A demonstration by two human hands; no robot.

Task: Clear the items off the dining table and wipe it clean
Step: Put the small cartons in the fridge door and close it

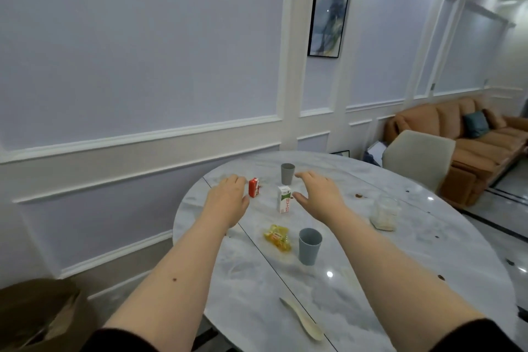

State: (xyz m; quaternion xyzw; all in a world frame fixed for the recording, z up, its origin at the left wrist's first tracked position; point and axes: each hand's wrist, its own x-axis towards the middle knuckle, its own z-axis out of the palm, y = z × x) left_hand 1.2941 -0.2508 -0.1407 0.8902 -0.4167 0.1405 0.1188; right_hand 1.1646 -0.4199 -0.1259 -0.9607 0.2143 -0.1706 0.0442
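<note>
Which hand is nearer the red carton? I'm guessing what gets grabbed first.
Left. The left hand is open right beside the red carton; the right hand is beyond the white carton.

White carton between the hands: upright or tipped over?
Upright. The white carton stands on its base on the marble table, taller than wide, with its top uppermost. Neither hand touches it.

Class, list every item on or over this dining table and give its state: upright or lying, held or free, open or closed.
Left hand: open, empty.
Right hand: open, empty.
Red carton: upright, free.
White carton: upright, free.
Far grey cup: upright, free.
Near blue-grey cup: upright, free.
Yellow wrapper: crumpled, lying flat.
Clear jar: upright; lid unclear.
Pale spoon: lying flat.
Table: stained, unwiped.
</note>
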